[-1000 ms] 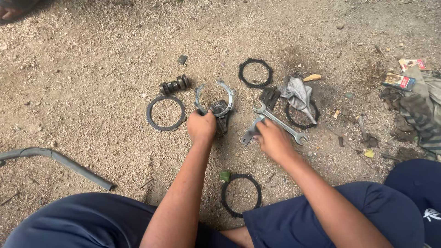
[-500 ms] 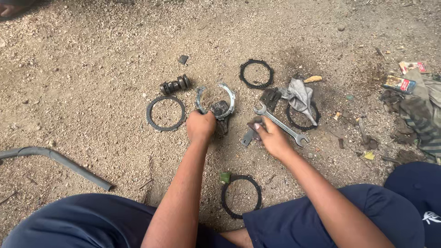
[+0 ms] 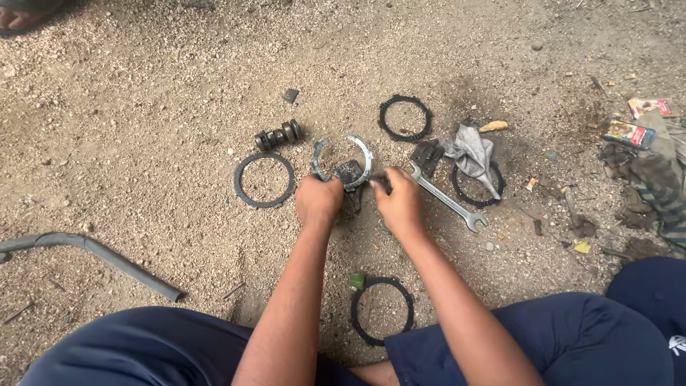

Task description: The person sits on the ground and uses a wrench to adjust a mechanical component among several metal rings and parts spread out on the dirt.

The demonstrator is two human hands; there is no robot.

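Both hands on metal part (image 3: 348, 170) on ground, mid-frame. Left hand (image 3: 318, 200) grip pressed around its lower half, hiding it. Right hand (image 3: 399, 201) pinching small dark piece (image 3: 381, 183), barely legible. Spanner (image 3: 446, 199) just beside.

Sandy gravel ground (image 3: 143, 107), four dark toothed rings (image 3: 264, 179) scattered across it, spanner (image 3: 446, 200) right of centre, grey rag (image 3: 473, 154) beside it, bent pipe (image 3: 93, 251) near left, litter far right.

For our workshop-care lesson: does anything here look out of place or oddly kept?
Yes. The parts lie straight on gritty dirt: toothed rings, a spanner and a rag draped over another ring. Both hands work a metal part there too.
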